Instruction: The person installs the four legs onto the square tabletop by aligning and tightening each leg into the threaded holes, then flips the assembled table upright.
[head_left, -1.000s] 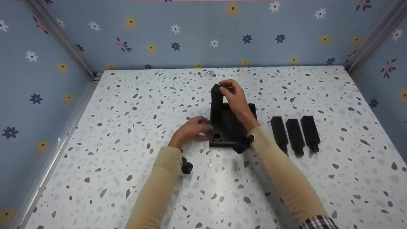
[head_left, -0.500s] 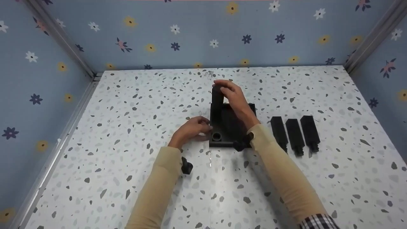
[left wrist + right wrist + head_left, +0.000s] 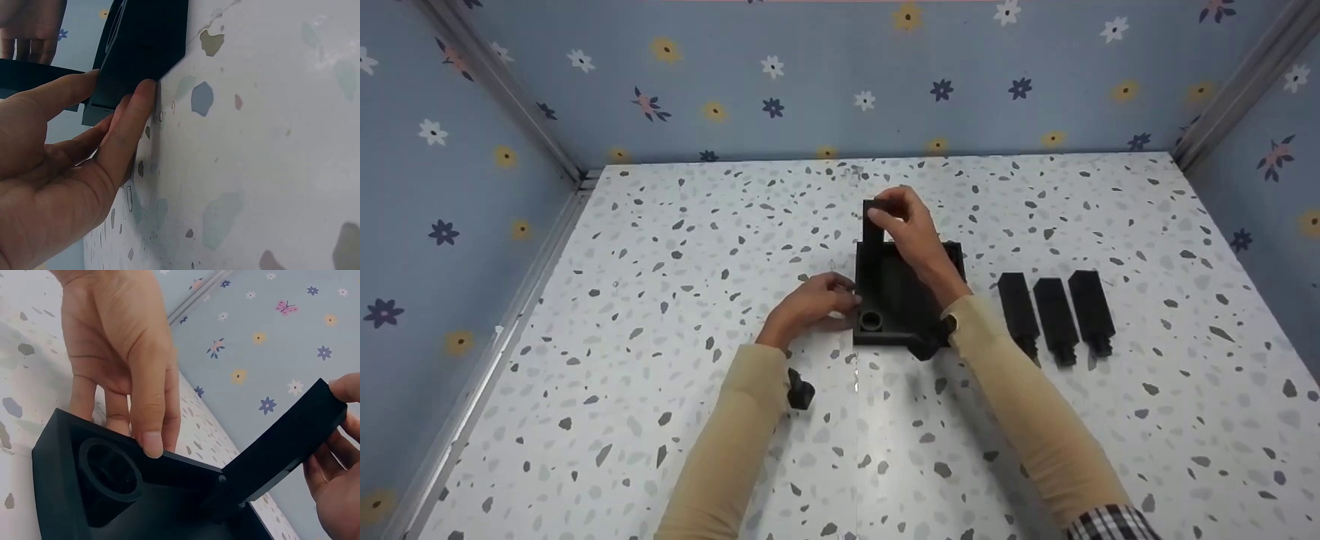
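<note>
L hand (image 3: 814, 302), part-curled, is pinching blk tray (image 3: 881, 340) — R hand (image 3: 913, 232), likewise, is gripping top of blk post (image 3: 872, 236) below it; 3 similar posts (image 3: 1057, 315) are lying to its right.

Tray (image 3: 883, 340): left side obstructed by the left hand (image 3: 814, 300) at its wall; far-left part blocked by the standing post (image 3: 873, 238) and right hand (image 3: 916, 232). Right sleeve (image 3: 1027, 405) bars the near-right approach. Passage from the near side, between both sleeves. Three loose posts (image 3: 1056, 311) obstruct the right; narrow gap between them and tray. Wide room far left on tabletop (image 3: 690, 247).
</note>
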`<act>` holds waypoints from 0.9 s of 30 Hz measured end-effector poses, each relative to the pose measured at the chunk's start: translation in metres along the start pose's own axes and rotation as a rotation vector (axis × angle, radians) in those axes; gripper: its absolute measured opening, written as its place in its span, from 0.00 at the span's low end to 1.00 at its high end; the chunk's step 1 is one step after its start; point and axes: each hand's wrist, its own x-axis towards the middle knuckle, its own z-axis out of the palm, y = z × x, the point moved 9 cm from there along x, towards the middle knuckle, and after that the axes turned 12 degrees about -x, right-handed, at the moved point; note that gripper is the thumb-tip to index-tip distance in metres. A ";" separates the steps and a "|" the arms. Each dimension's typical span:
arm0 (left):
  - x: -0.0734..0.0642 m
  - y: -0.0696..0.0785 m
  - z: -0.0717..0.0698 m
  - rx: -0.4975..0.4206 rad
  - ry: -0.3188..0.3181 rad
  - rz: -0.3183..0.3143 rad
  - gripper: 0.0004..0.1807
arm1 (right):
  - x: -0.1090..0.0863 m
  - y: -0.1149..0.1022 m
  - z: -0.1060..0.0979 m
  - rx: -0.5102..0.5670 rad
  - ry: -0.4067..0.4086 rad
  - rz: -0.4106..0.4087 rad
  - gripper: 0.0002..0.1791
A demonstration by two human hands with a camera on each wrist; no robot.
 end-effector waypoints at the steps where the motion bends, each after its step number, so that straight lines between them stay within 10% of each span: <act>1: 0.000 0.000 0.000 0.003 0.001 -0.001 0.20 | 0.000 0.000 -0.001 -0.012 0.010 0.001 0.16; 27: -0.001 0.001 0.002 -0.053 -0.020 0.011 0.20 | 0.007 0.016 -0.005 0.041 0.051 0.018 0.16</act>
